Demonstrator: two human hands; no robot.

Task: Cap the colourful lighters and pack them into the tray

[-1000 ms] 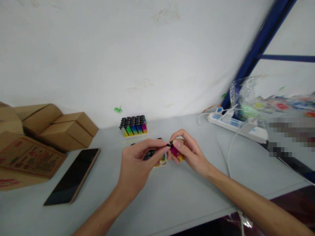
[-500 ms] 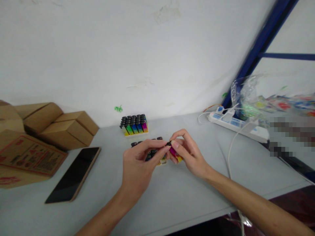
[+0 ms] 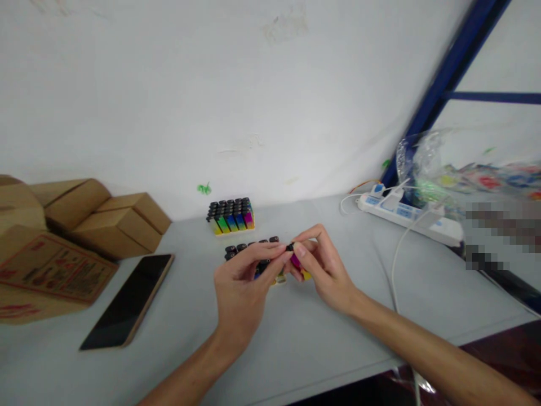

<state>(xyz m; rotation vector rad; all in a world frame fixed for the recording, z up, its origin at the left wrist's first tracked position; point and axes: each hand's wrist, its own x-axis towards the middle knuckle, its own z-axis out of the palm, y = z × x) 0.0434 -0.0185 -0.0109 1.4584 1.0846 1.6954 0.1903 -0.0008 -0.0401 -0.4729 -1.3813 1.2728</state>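
My right hand (image 3: 323,268) is closed round a small pink and yellow lighter (image 3: 301,266) with a black top, held just above the grey table (image 3: 304,344). My left hand (image 3: 243,285) pinches the lighter's black top with thumb and forefinger. Right behind my hands lies a tray of black-topped lighters (image 3: 249,251), partly hidden by my fingers. A second tray of coloured lighters (image 3: 230,216) stands farther back near the wall.
A dark phone (image 3: 129,299) lies at the left. Cardboard boxes (image 3: 97,223) are stacked at the far left. A white power strip (image 3: 406,217) with cables and a clear plastic bag (image 3: 456,175) sit at the right, beside a blue metal frame (image 3: 443,79).
Both hands stay together on the lighter with only small finger shifts; more of the lighter tray behind them shows.
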